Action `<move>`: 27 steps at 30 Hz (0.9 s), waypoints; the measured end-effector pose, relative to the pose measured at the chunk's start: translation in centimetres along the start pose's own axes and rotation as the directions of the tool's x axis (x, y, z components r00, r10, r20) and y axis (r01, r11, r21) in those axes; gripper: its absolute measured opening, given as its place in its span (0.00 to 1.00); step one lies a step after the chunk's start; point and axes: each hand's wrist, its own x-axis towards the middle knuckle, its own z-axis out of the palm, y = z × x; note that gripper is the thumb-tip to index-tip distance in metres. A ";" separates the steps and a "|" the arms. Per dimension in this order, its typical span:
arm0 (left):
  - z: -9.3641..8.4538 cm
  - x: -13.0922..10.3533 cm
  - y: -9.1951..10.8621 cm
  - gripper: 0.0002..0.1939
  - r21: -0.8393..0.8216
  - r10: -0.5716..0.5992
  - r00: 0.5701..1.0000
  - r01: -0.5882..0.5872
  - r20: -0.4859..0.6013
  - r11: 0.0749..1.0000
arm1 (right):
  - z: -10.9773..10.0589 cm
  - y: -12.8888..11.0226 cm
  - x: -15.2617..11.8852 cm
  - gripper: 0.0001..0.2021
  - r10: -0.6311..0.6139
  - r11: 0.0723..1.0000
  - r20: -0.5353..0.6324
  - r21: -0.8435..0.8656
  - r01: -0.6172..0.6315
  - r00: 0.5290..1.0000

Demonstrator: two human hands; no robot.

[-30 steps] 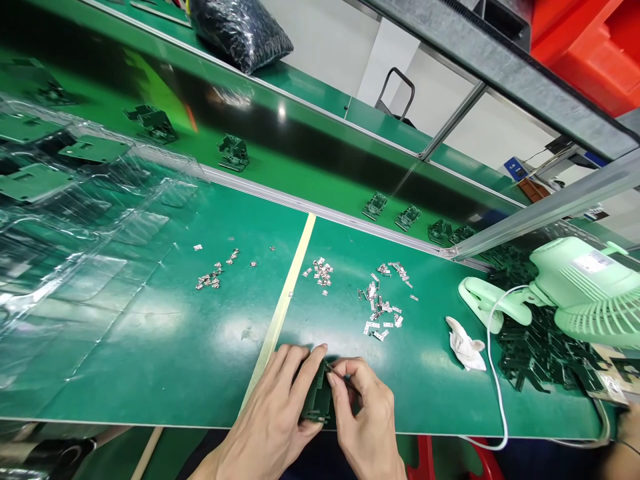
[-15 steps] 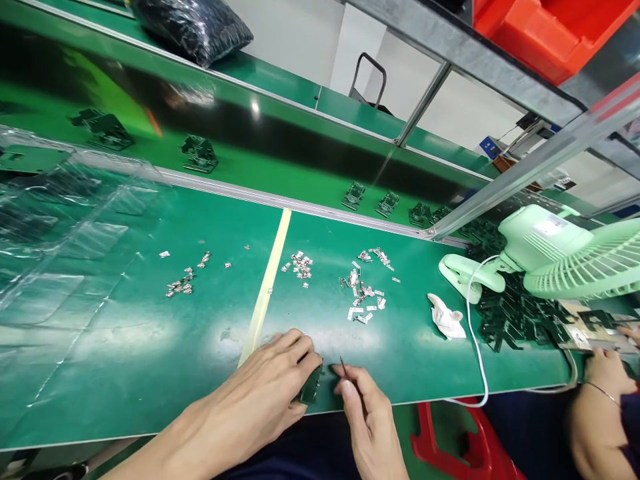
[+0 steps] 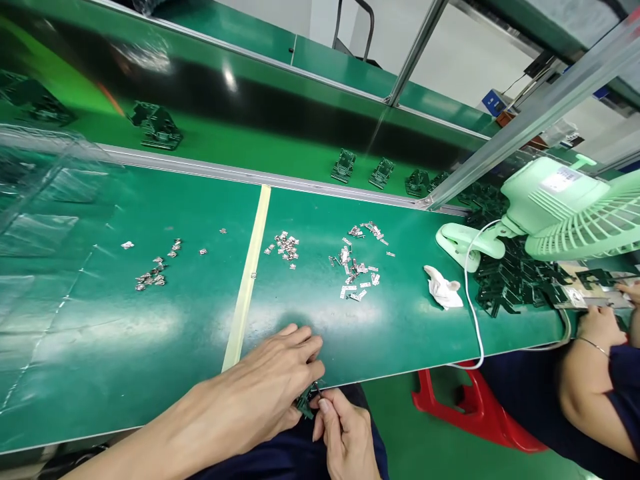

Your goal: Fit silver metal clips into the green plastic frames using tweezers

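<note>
Stiffness and little weight are suggested by the small dark-green angular part [image 3: 304, 404], gripped between thumb and fingers of the left hand [image 3: 273, 373] at the front edge of the glossy green tabletop [image 3: 395, 333]. A thin dark rod-shaped tool [image 3: 317, 389] is pinched in the right hand [image 3: 347, 430], beside the part. Its broad sides should be held, since narrow projections might bend or snap.

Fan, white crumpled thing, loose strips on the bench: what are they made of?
Fan: likely moulded plastic, satin pale green; evenly coloured, ribbed grille.
White crumpled piece: tissue or thin cloth, matte; soft folds.
Strips: probably bare or plated metal, silvery; bright glints.
</note>
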 end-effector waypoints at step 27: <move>2.1 -0.8 -1.2 0.20 0.022 0.057 0.991 -0.054 -0.120 0.998 | -0.5 -2.0 0.2 0.16 -0.046 0.962 0.038 -0.266 0.055 0.998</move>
